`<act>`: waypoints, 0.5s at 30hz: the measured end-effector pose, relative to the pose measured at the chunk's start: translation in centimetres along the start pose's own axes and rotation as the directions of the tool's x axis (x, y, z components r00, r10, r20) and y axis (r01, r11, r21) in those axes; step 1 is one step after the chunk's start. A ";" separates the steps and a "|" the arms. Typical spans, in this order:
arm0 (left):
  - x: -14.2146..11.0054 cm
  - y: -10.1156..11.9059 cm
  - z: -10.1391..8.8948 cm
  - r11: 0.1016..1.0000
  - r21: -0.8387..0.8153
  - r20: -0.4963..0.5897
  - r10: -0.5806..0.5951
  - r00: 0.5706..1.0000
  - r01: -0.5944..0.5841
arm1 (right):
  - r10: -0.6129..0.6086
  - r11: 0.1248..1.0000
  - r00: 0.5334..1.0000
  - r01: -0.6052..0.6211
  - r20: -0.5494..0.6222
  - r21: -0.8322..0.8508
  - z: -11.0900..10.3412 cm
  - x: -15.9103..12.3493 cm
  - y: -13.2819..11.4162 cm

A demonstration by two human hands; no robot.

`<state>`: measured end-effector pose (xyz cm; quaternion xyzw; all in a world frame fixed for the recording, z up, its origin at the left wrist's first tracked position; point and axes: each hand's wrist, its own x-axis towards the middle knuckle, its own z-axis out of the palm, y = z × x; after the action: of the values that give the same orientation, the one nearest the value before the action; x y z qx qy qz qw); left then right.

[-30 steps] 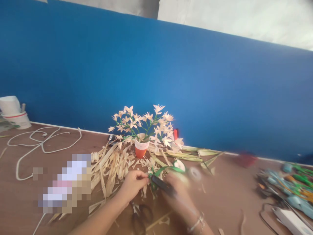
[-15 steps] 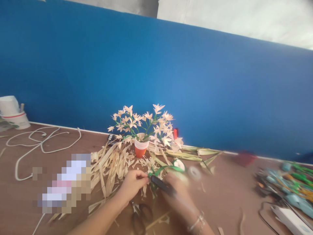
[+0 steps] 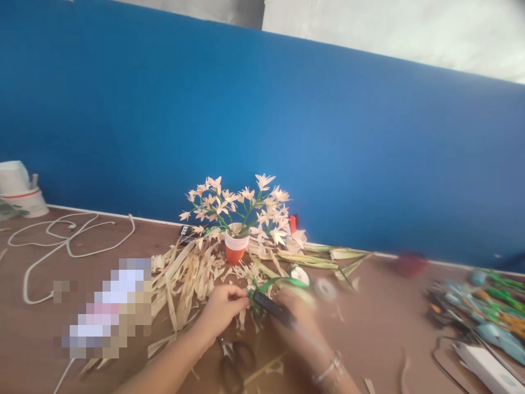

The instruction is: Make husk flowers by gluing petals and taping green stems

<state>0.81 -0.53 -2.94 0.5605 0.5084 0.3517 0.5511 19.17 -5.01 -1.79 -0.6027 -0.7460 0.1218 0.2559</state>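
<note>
Just below the potted flowers, my left hand [image 3: 225, 307] pinches the end of a small green piece [image 3: 251, 294] between thumb and fingertips. From the right, my right hand [image 3: 297, 317] grips a black elongated tool [image 3: 273, 307], its front end close against the left fingertips. Motion blur hides the tool's exact kind. A green ribbon [image 3: 273, 280] curves from the pinched spot towards a white-centred roll [image 3: 299, 275]. Behind stands an orange and white paper cup [image 3: 237, 251] holding pale artificial flowers [image 3: 221, 205] on green stems. Black-handled scissors [image 3: 233, 361] lie below my left hand.
Dried husk strips [image 3: 176, 279] spread around the cup. Another roll [image 3: 325, 289] sits to the right. A white cable [image 3: 39, 260] loops at left; a blue partition [image 3: 262, 120] bounds the back. Coloured items [image 3: 488, 312] and a white power strip [image 3: 488, 369] lie at far right.
The view has shifted very slightly. Both hands keep their places, and the black tool stays at the left fingertips.
</note>
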 end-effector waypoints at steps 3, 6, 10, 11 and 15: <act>0.0 0.1 -0.1 1.000 -0.004 -0.001 0.004 1.000 -0.004 | -0.009 1.000 1.000 0.009 0.011 0.002 -0.1 0.0 0.0; 0.0 0.1 -0.1 1.000 0.000 -0.001 -0.004 1.000 0.004 | -0.019 1.000 1.000 0.019 0.012 0.013 0.0 0.0 0.1; 0.0 0.0 -0.1 1.000 0.006 0.009 -0.012 1.000 0.012 | -0.024 1.000 0.999 0.024 -0.041 -0.004 0.2 0.0 0.3; 0.0 0.0 0.0 1.000 0.007 0.008 -0.010 1.000 0.010 | -0.031 1.000 0.999 0.031 -0.038 0.000 0.3 0.0 0.4; 0.0 -0.1 0.0 1.000 -0.001 0.006 0.005 1.000 -0.005 | -0.059 0.998 0.998 0.059 -0.004 0.018 0.4 -0.1 0.5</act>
<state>0.78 -0.53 -3.07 0.5627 0.5049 0.3518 0.5520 19.44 -4.97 -2.41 -0.5784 -0.7618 0.1200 0.2660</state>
